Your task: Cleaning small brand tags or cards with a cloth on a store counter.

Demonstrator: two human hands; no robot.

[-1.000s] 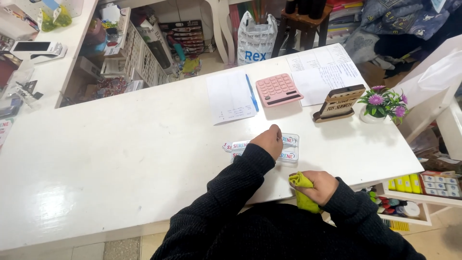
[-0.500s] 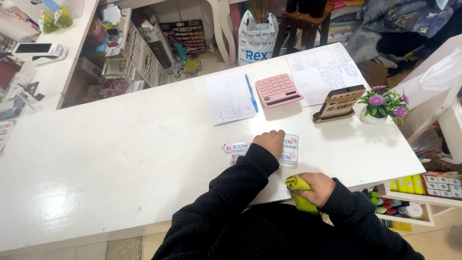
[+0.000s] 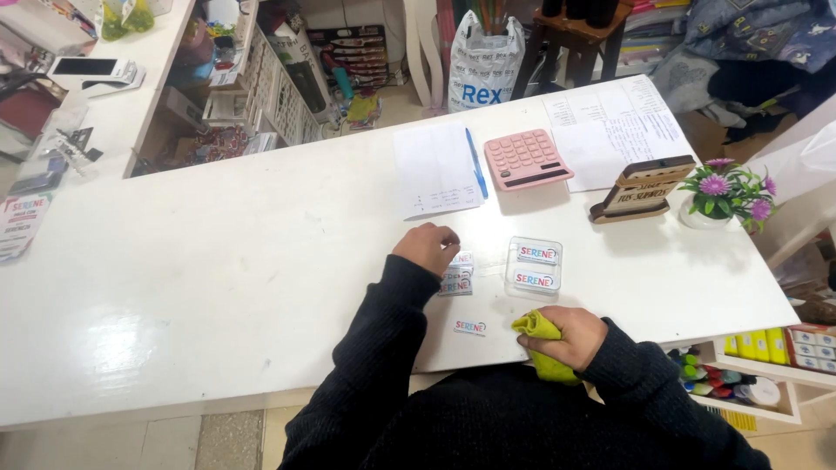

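The small white erasers [image 3: 456,273] lay in a short stack on the white table [image 3: 218,261], just under my left hand [image 3: 427,247], whose fingers were curled down with the tips pressed together on the top one; I could not tell whether I was truly pinching it or only touching it. A second earlier that same hand had lain further right, covering the spot where the clear plastic box [image 3: 533,266] stood; by this moment it had drawn back to the left, and the box sat uncovered and apart from my fingers, with two more erasers showing inside it. One loose eraser [image 3: 470,326] lay nearer the table edge, between my two sleeves, and it had not been visible in the earlier views. As I judged it, that shift meant my attention had gone from the box to the loose pieces beside it. My right hand [image 3: 562,335] had hardly moved: it rested at the table edge, fingers closed around a yellow-green cloth [image 3: 542,341] that hung partly over the side. Further off, and untouched, were the pink calculator [image 3: 525,158], a sheet of paper [image 3: 435,170] with a blue pen [image 3: 475,163] on it, a wooden stand [image 3: 642,188] and a little pot of purple flowers [image 3: 723,190].
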